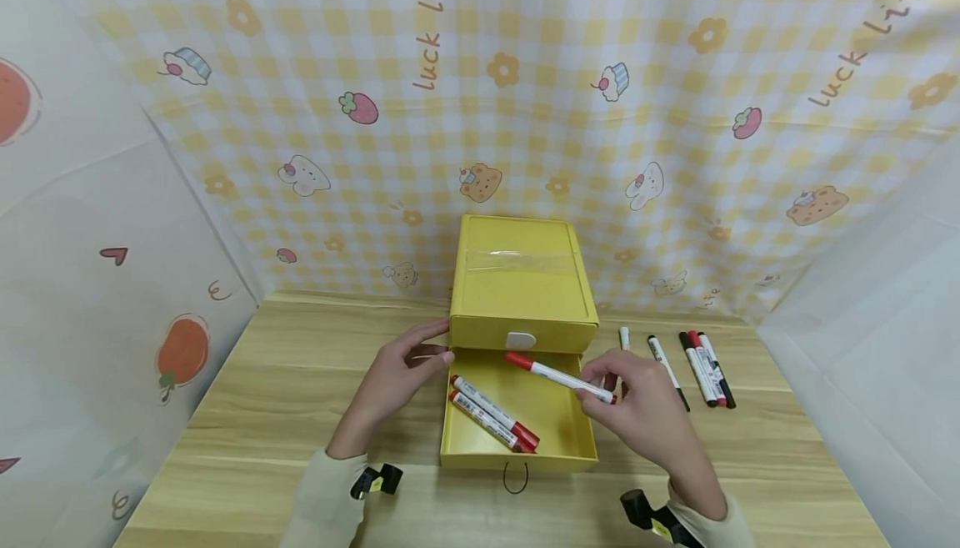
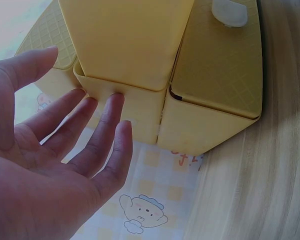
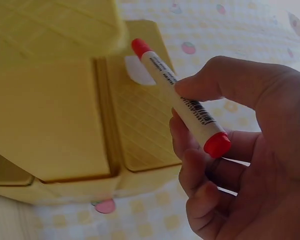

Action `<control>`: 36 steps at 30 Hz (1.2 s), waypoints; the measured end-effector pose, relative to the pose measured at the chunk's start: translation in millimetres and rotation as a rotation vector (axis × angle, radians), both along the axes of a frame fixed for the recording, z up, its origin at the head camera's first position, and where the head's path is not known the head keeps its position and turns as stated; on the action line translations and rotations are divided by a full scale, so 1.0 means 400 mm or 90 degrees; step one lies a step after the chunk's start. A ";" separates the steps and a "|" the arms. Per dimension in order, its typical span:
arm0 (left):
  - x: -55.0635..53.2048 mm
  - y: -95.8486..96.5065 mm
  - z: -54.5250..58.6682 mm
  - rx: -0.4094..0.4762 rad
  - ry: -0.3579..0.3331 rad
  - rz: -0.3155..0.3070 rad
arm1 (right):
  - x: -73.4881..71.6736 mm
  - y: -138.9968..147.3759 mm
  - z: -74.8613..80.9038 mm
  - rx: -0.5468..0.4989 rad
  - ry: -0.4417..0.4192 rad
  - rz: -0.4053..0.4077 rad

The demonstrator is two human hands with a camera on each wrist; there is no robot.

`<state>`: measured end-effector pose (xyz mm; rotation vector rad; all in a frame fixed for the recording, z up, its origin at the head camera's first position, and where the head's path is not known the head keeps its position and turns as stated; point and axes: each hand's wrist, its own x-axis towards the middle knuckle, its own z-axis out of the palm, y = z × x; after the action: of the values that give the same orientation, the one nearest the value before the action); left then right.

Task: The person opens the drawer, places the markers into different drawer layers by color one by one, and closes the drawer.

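Observation:
A red-capped white marker is pinched between the thumb and fingers of my right hand, held over the right side of a pulled-out yellow drawer. In the right wrist view the marker slants, with its red cap pointing away from the hand. Two more red-and-white markers lie side by side in the left part of the drawer. My left hand is at the left side of the yellow drawer box. Its fingers, loosely extended, reach the box wall in the left wrist view and hold nothing.
Right of the box, several black- and red-capped markers lie together on the wooden table. Nearer the right hand are a thin black-and-white marker and a partly hidden one. A checked cloth hangs behind the box.

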<state>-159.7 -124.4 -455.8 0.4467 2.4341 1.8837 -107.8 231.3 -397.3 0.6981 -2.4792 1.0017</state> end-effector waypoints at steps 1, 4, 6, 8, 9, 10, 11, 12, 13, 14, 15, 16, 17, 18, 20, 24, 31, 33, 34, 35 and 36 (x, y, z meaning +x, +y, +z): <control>0.000 0.000 0.000 0.001 0.000 0.000 | -0.003 -0.004 -0.004 0.007 0.000 0.002; 0.000 -0.001 0.000 0.001 -0.001 -0.002 | -0.012 -0.015 -0.015 0.022 -0.009 0.004; 0.000 -0.001 0.000 0.002 -0.001 -0.003 | -0.016 -0.021 -0.020 0.029 -0.017 0.003; 0.001 -0.002 0.000 0.003 -0.002 -0.002 | -0.019 -0.025 -0.024 0.031 -0.023 0.006; 0.001 -0.002 0.000 0.003 -0.002 -0.002 | -0.020 -0.027 -0.026 0.032 -0.023 0.009; 0.001 -0.002 0.000 0.003 -0.001 -0.002 | -0.020 -0.029 -0.028 0.031 -0.025 0.012; 0.001 -0.002 0.000 0.003 -0.001 -0.002 | -0.021 -0.031 -0.029 0.030 -0.029 0.017; 0.001 -0.002 0.000 0.003 -0.002 -0.002 | -0.021 -0.033 -0.031 0.030 -0.033 0.020; 0.001 -0.002 0.000 0.003 -0.002 -0.002 | -0.022 -0.034 -0.033 0.031 -0.040 0.022; 0.001 -0.002 0.000 0.003 -0.002 -0.002 | -0.023 -0.036 -0.034 0.034 -0.047 0.023; 0.000 -0.002 0.000 0.004 -0.002 -0.002 | -0.023 -0.037 -0.035 0.036 -0.058 0.024; 0.000 -0.002 0.000 0.005 -0.002 -0.002 | -0.024 -0.039 -0.036 0.038 -0.071 0.023; 0.000 -0.002 0.000 0.006 -0.002 -0.003 | -0.025 -0.040 -0.037 0.041 -0.082 0.024; 0.000 -0.002 0.000 0.006 -0.002 -0.003 | -0.026 -0.041 -0.038 0.043 -0.094 0.024; 0.000 -0.002 -0.001 0.007 -0.003 -0.004 | -0.026 -0.042 -0.040 0.046 -0.110 0.028; 0.000 -0.002 -0.002 0.009 -0.005 -0.007 | -0.027 -0.046 -0.047 0.052 -0.132 0.029; -0.001 -0.002 -0.002 0.007 -0.003 -0.008 | -0.027 -0.047 -0.046 0.057 -0.139 0.024; -0.001 -0.002 -0.001 0.006 -0.004 -0.006 | -0.026 -0.046 -0.042 0.058 -0.143 0.031; -0.001 -0.002 0.000 0.006 -0.005 -0.006 | -0.025 -0.046 -0.040 0.059 -0.145 0.038; -0.002 -0.002 0.000 0.007 -0.006 -0.007 | -0.024 -0.046 -0.038 0.059 -0.150 0.047; -0.002 -0.002 0.001 0.008 -0.007 -0.007 | -0.024 -0.045 -0.037 0.059 -0.156 0.055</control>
<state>-160.5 -125.0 -455.4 0.4490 2.4086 1.8930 -117.2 213.2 -412.1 0.7581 -2.7418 1.0655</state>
